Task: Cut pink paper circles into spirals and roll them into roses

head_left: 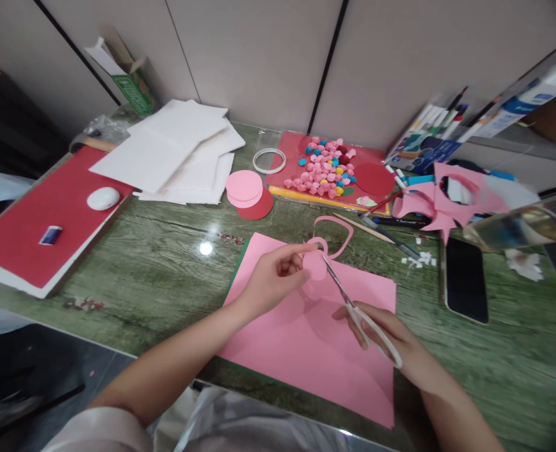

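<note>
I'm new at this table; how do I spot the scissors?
On the green table lies large pink paper. Over it, the right hand holds the scissors, blades at the small pink piece in the left hand. White handles and metal blades set them apart from the pink paper.

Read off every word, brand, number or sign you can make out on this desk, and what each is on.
No text is clear enough to quote.
Green box: pale lettering, too blurred.
Blue pen pack: print, too blurred.
Blue-and-white object at upper right: marks, too blurred.
Black pen: pale marking, too small.
Scissors and pink paper piece in the hands: no lettering visible.
</note>
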`<act>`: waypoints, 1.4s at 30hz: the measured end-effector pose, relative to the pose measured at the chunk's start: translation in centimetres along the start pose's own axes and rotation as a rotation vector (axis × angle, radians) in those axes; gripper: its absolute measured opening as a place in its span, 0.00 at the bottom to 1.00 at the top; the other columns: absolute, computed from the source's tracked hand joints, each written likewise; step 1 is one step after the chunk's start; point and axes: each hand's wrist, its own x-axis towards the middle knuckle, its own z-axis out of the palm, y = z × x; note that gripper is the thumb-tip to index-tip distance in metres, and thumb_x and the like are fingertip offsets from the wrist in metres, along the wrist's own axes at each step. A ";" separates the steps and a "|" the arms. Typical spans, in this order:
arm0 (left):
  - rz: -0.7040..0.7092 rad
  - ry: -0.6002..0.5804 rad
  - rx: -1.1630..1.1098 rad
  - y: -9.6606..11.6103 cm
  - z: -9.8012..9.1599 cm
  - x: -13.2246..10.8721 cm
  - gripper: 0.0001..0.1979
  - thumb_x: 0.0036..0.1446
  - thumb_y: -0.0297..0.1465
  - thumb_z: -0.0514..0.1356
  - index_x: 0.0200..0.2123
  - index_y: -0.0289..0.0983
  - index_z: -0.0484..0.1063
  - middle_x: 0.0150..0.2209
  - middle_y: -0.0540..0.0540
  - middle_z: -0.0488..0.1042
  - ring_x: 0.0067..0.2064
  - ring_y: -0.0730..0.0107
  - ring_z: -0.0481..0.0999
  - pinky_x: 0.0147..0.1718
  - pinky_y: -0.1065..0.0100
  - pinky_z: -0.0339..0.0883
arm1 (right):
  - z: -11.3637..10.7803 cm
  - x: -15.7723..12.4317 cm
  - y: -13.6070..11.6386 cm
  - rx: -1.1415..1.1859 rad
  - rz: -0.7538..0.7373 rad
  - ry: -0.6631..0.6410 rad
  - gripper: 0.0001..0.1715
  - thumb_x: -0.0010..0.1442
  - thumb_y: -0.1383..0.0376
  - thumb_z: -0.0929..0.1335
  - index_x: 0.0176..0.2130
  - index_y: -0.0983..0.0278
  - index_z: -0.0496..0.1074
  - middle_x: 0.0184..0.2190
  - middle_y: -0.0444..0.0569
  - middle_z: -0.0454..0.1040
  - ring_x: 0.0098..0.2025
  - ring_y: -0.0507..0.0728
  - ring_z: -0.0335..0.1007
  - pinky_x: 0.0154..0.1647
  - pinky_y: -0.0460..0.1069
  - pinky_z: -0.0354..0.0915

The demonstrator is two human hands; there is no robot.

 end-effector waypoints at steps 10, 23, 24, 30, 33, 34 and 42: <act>0.031 -0.006 0.052 0.2 -0.5 -0.2 0.21 0.44 0.20 0.56 0.42 0.40 0.73 0.28 0.51 0.61 0.28 0.78 0.57 0.25 0.73 0.51 | -0.7 -0.6 0.1 -0.042 0.020 -0.027 0.17 0.61 0.56 0.59 0.42 0.62 0.70 0.20 0.41 0.60 0.24 0.49 0.55 0.28 0.46 0.53; -0.038 0.029 -0.086 -0.1 0.2 -0.1 0.24 0.46 0.30 0.62 0.49 0.40 0.66 0.26 0.53 0.60 0.24 0.81 0.59 0.22 0.75 0.61 | 0.2 0.1 -0.1 -0.045 0.015 0.033 0.18 0.61 0.56 0.59 0.44 0.63 0.68 0.22 0.41 0.58 0.25 0.50 0.56 0.29 0.47 0.55; -0.047 0.032 -0.094 -0.1 0.4 -0.2 0.25 0.46 0.31 0.62 0.50 0.40 0.65 0.25 0.54 0.60 0.23 0.81 0.60 0.22 0.74 0.63 | 0.4 0.2 -0.1 -0.046 0.018 0.039 0.18 0.61 0.56 0.59 0.44 0.63 0.68 0.22 0.41 0.58 0.26 0.50 0.56 0.29 0.46 0.55; -0.029 0.087 -0.093 -0.4 0.5 -0.1 0.21 0.47 0.31 0.62 0.47 0.39 0.68 0.22 0.55 0.57 0.22 0.82 0.61 0.20 0.75 0.63 | 0.9 0.3 -0.1 -0.059 0.027 0.054 0.19 0.59 0.55 0.60 0.45 0.63 0.68 0.23 0.42 0.59 0.27 0.51 0.55 0.28 0.46 0.55; -0.022 0.087 -0.053 -0.4 0.3 -0.1 0.20 0.46 0.30 0.63 0.46 0.39 0.69 0.24 0.55 0.58 0.22 0.83 0.60 0.19 0.76 0.60 | 0.9 0.2 -0.1 -0.037 0.004 0.056 0.19 0.59 0.55 0.60 0.45 0.63 0.68 0.24 0.42 0.60 0.27 0.51 0.56 0.29 0.46 0.56; -0.022 0.083 -0.039 -0.5 0.3 -0.1 0.20 0.46 0.30 0.63 0.45 0.39 0.69 0.24 0.55 0.58 0.22 0.83 0.60 0.19 0.77 0.59 | 1.0 0.2 -0.1 -0.032 -0.003 0.057 0.20 0.59 0.55 0.60 0.45 0.63 0.68 0.24 0.43 0.60 0.28 0.51 0.56 0.30 0.46 0.56; 0.001 0.050 0.008 -0.5 0.2 -0.1 0.20 0.47 0.29 0.62 0.46 0.40 0.70 0.26 0.54 0.57 0.23 0.83 0.58 0.19 0.76 0.54 | 0.9 0.3 -0.2 -0.022 -0.001 0.061 0.21 0.59 0.54 0.60 0.45 0.63 0.69 0.22 0.42 0.59 0.27 0.51 0.58 0.31 0.47 0.57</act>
